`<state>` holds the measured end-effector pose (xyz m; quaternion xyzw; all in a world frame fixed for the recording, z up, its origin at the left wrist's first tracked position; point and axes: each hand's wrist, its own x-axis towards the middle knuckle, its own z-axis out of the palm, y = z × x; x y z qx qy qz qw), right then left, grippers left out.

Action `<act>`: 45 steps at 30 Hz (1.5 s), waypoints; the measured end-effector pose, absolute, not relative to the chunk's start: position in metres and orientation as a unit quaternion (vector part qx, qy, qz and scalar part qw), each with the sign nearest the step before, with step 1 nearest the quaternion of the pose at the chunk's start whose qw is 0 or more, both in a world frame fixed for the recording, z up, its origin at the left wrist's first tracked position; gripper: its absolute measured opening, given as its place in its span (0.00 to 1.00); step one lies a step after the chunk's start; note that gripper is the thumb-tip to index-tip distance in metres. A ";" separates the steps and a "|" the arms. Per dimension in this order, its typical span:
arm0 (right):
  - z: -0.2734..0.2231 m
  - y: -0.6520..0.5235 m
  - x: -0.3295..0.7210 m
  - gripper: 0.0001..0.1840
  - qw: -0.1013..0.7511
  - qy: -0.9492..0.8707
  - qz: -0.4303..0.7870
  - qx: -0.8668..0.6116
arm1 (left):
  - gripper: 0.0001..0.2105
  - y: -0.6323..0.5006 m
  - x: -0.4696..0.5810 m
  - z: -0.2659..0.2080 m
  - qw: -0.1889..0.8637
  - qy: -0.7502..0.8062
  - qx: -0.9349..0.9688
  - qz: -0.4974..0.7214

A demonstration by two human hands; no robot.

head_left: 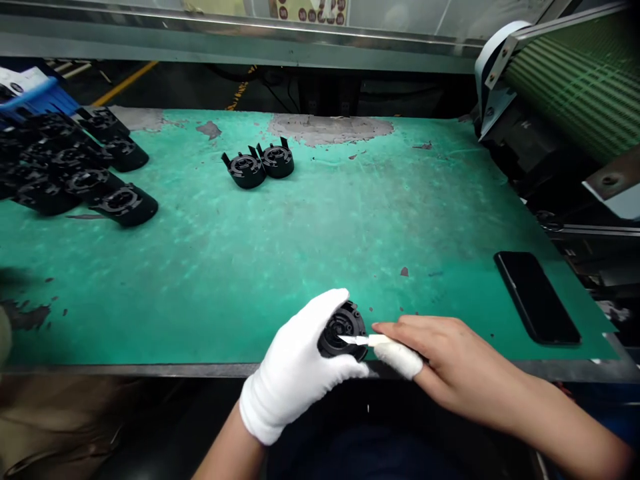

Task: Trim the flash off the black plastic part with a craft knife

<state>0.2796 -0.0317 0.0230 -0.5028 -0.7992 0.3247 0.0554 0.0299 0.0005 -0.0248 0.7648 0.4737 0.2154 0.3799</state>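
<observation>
My left hand [300,360], in a white glove, is closed around a round black plastic part [350,320] at the table's front edge. Ring-shaped ridges show on the part's upturned face. Bare except for a white cover on the thumb, my right hand [440,350] grips a small craft knife [373,340] with a pale handle. The knife's blade points left and lies over the middle of the part; whether it touches the surface I cannot tell. My fingers hide the rear of the handle.
Two black round housings [260,165] with upright tabs stand farther back on the green table [350,233]. Several black cylindrical parts [75,163] are crowded at the left beside a blue bin [45,100]. A phone [537,297] lies at right, below a green conveyor belt [580,73].
</observation>
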 end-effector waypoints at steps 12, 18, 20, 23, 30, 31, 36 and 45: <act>0.010 -0.021 0.278 0.26 0.052 -0.828 0.266 -0.491 | 0.45 -0.002 0.030 -0.026 0.377 0.467 0.767 0.225; 0.007 -0.018 0.280 0.27 0.037 -0.825 0.245 -0.508 | 0.48 -0.002 0.030 -0.030 0.372 0.465 0.770 0.230; 0.012 -0.019 0.281 0.26 0.043 -0.826 0.258 -0.500 | 0.48 -0.003 0.030 -0.032 0.369 0.464 0.772 0.230; 0.021 -0.021 0.280 0.25 0.020 -0.834 0.259 -0.487 | 0.47 -0.005 0.029 -0.035 0.369 0.461 0.773 0.229; 0.030 -0.024 0.270 0.28 -0.019 -0.849 0.154 -0.505 | 0.46 -0.005 0.030 -0.035 0.362 0.450 0.778 0.246; 0.029 -0.023 0.269 0.28 -0.025 -0.848 0.140 -0.511 | 0.46 -0.004 0.031 -0.035 0.357 0.445 0.782 0.251; 0.024 -0.019 0.273 0.28 -0.039 -0.828 0.177 -0.530 | 0.45 -0.003 0.033 -0.035 0.332 0.437 0.794 0.263; 0.033 -0.028 0.277 0.25 -0.036 -0.814 0.264 -0.516 | 0.47 -0.005 0.034 -0.033 0.310 0.429 0.800 0.282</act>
